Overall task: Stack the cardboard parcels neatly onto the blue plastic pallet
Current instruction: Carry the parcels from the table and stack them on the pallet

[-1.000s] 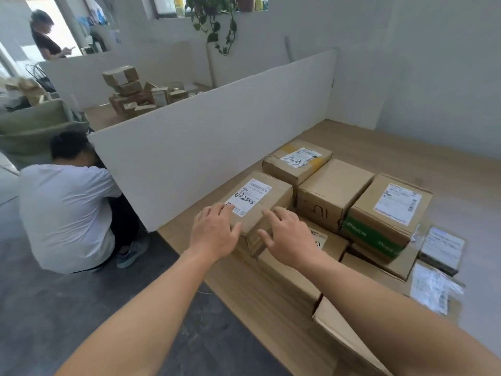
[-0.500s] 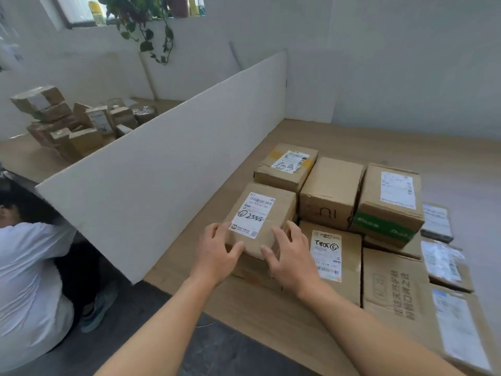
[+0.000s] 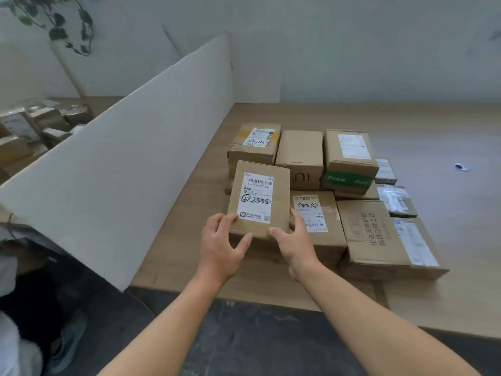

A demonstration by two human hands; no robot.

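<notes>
Back wall (image 3: 352, 44): pale grey-white, plain and matt, running the full width of the view

Partition board (image 3: 130, 169): white, standing on its long edge, running diagonally from near left to the back wall along the left edge of the surface

Surface (image 3: 433, 131): light wood-grain, low and wide, reaching the back wall; one small dark-and-white speck (image 3: 459, 166) on its right part

Floor (image 3: 257, 346): dark grey, mottled, in front of the surface

Trailing plant (image 3: 58, 28): green leaves hanging at upper left

Second wood-grain surface (image 3: 105, 100): beyond the partition, far left

Light: soft, even, no hard shadows
</notes>
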